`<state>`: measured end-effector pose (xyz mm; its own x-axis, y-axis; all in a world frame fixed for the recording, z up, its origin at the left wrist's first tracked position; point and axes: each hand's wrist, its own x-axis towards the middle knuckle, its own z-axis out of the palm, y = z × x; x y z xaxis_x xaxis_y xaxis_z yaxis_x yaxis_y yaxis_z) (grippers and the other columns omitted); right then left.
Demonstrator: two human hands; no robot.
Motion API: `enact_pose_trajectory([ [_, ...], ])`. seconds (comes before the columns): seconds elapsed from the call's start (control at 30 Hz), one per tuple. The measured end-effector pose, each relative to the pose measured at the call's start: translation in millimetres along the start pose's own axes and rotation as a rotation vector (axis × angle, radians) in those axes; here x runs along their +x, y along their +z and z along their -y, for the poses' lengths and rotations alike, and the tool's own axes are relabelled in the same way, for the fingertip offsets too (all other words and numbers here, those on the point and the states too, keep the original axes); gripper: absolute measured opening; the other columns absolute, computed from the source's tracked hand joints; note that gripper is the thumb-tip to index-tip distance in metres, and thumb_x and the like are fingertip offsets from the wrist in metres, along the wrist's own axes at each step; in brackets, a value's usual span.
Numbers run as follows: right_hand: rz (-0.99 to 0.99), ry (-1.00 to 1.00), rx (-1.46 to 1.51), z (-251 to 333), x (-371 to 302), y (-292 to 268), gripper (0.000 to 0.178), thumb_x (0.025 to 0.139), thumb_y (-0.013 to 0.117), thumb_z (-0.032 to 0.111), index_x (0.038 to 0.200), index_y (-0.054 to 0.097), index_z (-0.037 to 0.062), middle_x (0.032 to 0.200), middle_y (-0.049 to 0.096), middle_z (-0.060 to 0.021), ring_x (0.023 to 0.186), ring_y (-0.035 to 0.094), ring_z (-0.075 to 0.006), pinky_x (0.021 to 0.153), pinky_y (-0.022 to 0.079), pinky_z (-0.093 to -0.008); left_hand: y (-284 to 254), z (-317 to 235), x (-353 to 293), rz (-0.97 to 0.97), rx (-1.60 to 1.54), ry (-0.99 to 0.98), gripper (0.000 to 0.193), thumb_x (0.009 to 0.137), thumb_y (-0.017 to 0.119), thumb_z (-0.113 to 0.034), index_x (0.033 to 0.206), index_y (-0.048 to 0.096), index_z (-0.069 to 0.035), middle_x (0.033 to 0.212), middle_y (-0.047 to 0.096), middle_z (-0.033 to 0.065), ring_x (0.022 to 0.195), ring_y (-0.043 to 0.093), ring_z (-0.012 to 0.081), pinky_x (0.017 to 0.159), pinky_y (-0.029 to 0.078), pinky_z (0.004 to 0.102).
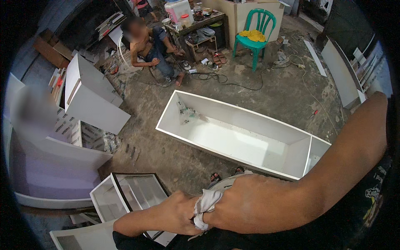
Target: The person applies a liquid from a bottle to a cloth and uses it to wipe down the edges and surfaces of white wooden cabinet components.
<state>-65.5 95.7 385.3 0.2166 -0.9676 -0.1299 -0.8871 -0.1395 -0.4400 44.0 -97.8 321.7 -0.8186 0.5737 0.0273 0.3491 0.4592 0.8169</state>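
Low against the dark-clothed torso (291, 233), left hand (179, 213) and right hand (241, 204) meet at a crumpled whitish cloth (208, 201). Left: fingers curled in, closed on the cloth; forearm (139, 221) nearly level, entering from lower left. Right: set against the cloth's other side, fingertips hidden, so cannot tell how tightly they close; elbow (373, 106) raised wide, forearm slanting down and inward. Cloth soft, thin, bunched into folds. Just beyond the hands, sandalled feet (215, 178) beside a long white cabinet (233, 137): open-topped, smooth, flat-sided, laid on rough, stained concrete floor (283, 96); divider (308, 155) near its right end, crinkled clear plastic (186, 113) in the left end. Lower left, a dark-edged cabinet (143, 188) with glassy panels. Farther out, a glossy green plastic chair (255, 18) with slatted back, rumpled yellow cloth (252, 36) on its seat; left of it, a co-worker (146, 50) seated low, knees bent
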Motion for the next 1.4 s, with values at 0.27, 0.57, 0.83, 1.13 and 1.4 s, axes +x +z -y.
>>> enact_pose_trajectory([
  [0.27,-0.008,-0.028,0.213,4,5,6,0.014,0.083,0.056,0.013,0.086,0.063,0.0022,0.067,0.064,-0.0165,0.061,0.068,-0.029,0.053,0.055,-0.0381,8,4,-28,0.197,-0.271,-0.016,0.037,0.073,0.074,-0.018,0.104,0.059,-0.004,0.074,0.063,0.0139,0.064,0.065,0.0313,0.056,0.051,0.0347],
  [0.57,-0.79,0.644,0.472,-102,-134,57,0.023,0.084,0.059,0.019,0.099,0.056,0.002,0.082,0.061,-0.019,0.072,0.064,-0.0307,0.063,0.053,-0.0397,84,257,-209,-1.35,-0.834,-0.806,0.032,0.089,0.057,-0.03,0.107,0.058,-0.004,0.088,0.06,0.0074,0.077,0.058,0.0177,0.065,0.047,0.033],
  [0.83,-0.295,2.019,1.148,-54,-83,562,0.039,0.085,0.061,0.025,0.114,0.05,0.0031,0.099,0.058,-0.0206,0.087,0.061,-0.033,0.074,0.05,-0.0422,216,294,-168,-0.93,-1.056,-1.258,0.046,0.084,0.062,-0.034,0.118,0.055,-0.004,0.112,0.057,0.0134,0.1,0.055,0.025,0.082,0.046,0.0415],
  [1.13,-0.302,2.12,1.906,69,64,647,0.058,0.085,0.065,0.032,0.131,0.042,0.0044,0.118,0.055,-0.0224,0.104,0.057,-0.0357,0.086,0.047,-0.0449,173,318,-85,0.056,-0.779,-1.352,0.055,0.081,0.066,-0.033,0.126,0.051,-0.005,0.122,0.051,0.0157,0.111,0.049,0.031,0.091,0.041,0.0477],
  [1.4,-0.953,2.98,1.501,-22,-47,840,0.096,0.078,0.071,0.041,0.146,0.018,-0.0011,0.14,0.038,-0.027,0.128,0.04,-0.0419,0.103,0.038,-0.048,232,374,-76,0.526,-0.165,-1.086,0.065,0.077,0.07,-0.031,0.132,0.047,-0.005,0.131,0.045,0.0178,0.122,0.043,0.0364,0.1,0.038,0.0531],
])
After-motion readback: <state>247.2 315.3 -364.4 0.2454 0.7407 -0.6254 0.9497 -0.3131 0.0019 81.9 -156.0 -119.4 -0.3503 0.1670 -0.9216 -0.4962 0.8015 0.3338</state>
